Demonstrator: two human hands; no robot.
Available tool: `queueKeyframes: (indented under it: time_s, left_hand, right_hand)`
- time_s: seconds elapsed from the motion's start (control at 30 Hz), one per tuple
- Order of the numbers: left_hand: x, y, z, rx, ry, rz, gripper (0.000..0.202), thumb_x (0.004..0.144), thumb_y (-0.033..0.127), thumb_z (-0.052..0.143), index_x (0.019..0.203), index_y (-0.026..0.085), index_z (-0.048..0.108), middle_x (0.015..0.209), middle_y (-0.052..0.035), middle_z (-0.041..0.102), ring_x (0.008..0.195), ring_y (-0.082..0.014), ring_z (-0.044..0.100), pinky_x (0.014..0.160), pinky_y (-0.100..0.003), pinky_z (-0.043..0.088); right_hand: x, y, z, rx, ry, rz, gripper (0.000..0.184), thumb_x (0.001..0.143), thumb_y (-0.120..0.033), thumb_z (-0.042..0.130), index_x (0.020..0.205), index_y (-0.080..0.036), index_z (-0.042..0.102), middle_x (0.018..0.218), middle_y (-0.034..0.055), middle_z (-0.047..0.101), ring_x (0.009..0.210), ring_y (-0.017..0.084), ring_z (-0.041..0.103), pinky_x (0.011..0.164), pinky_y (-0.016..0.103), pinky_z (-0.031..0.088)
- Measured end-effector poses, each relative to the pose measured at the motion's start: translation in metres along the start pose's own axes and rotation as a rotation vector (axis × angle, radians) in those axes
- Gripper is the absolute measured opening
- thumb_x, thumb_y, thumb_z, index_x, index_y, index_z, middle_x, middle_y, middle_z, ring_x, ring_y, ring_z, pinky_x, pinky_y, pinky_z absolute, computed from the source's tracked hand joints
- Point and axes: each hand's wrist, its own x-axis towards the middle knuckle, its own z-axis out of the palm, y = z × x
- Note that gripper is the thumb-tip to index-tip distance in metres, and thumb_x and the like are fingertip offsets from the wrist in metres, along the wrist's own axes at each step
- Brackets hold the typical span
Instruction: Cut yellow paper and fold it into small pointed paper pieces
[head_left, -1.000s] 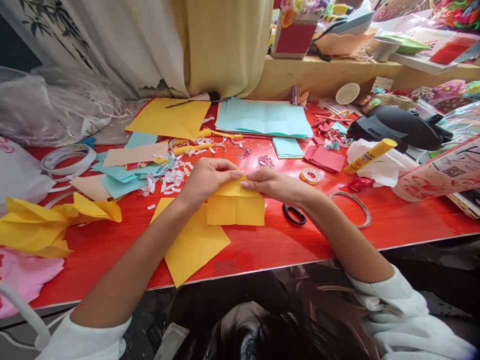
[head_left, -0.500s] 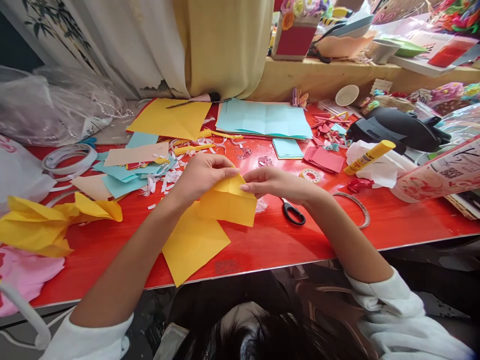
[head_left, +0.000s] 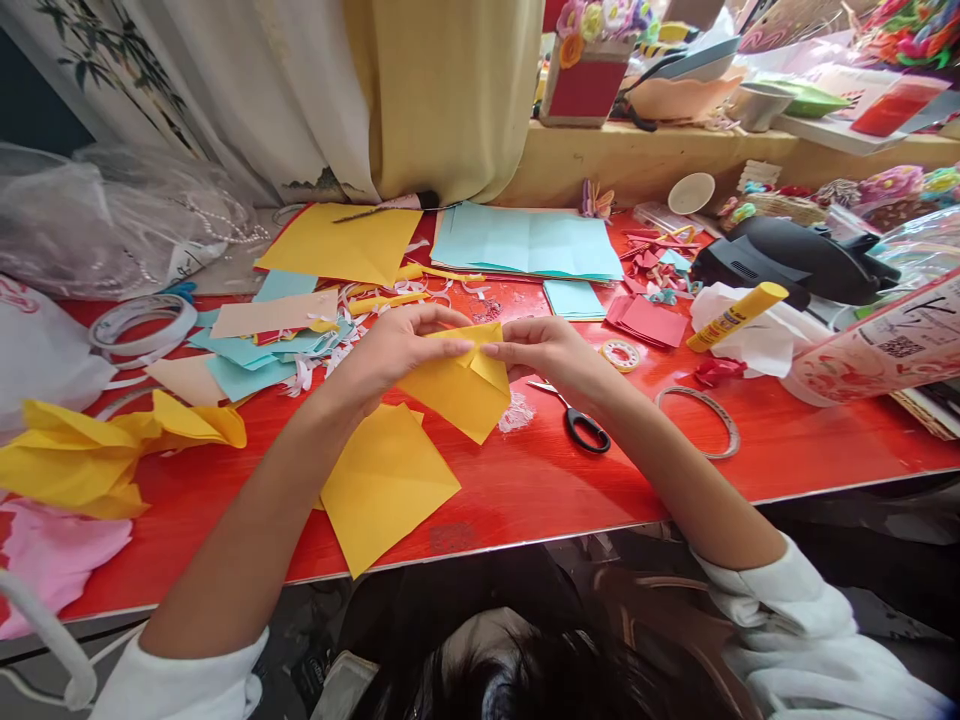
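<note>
Between both hands, a creased yellow sheet of paper (head_left: 466,392) is held above the red table (head_left: 540,480). My left hand (head_left: 409,345) pinches its upper left edge with the thumb on top. My right hand (head_left: 544,350) grips the upper right edge, its thumb close to the left thumb; the fingers behind the paper are hidden. A small flap stands out below the thumbs. More square yellow sheets (head_left: 390,485) lie under the left forearm, at the table's front edge. Black-handled scissors (head_left: 585,428) rest beside the right wrist.
Cut scraps (head_left: 251,350) and white tape rolls (head_left: 142,328) lie left. Blue sheets (head_left: 525,240) and a yellow sheet (head_left: 345,240) are at the back. Toward the right are red paper squares (head_left: 646,318), a yellow glue stick (head_left: 739,315) and a tape ring (head_left: 697,422).
The held yellow paper has turned, its lower corner now pointing down. Both thumbs have come closer together at its upper edge. My right hand has shifted slightly, showing more of the scissors.
</note>
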Motion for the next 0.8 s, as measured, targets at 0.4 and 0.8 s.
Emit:
queueKeyframes:
  time_s: [0.4,0.8]
  left_hand:
    - [0.004,-0.002,0.0,-0.275,0.065,0.018,0.035,0.062,0.026,0.076,0.095,0.019,0.069,0.102,-0.0042,0.068,0.091,-0.0193,0.064,0.078,-0.029,0.052]
    - [0.0,-0.01,0.024,-0.359,0.09,0.279,0.037,0.071,0.044,0.069,0.098,0.02,0.065,0.105,-0.0053,0.068,0.097,-0.0244,0.063,0.076,-0.031,0.054]
  right_hand:
    - [0.0,-0.002,-0.005,0.153,0.103,-0.124,0.016,0.071,-0.031,0.07,0.075,-0.017,0.063,0.082,0.0018,0.066,0.072,0.011,0.062,0.068,0.024,0.053]
    - [0.001,0.0,0.002,0.294,0.196,-0.229,0.013,0.074,-0.027,0.068,0.076,-0.018,0.059,0.083,0.0011,0.066,0.077,0.013,0.064,0.076,0.03,0.055]
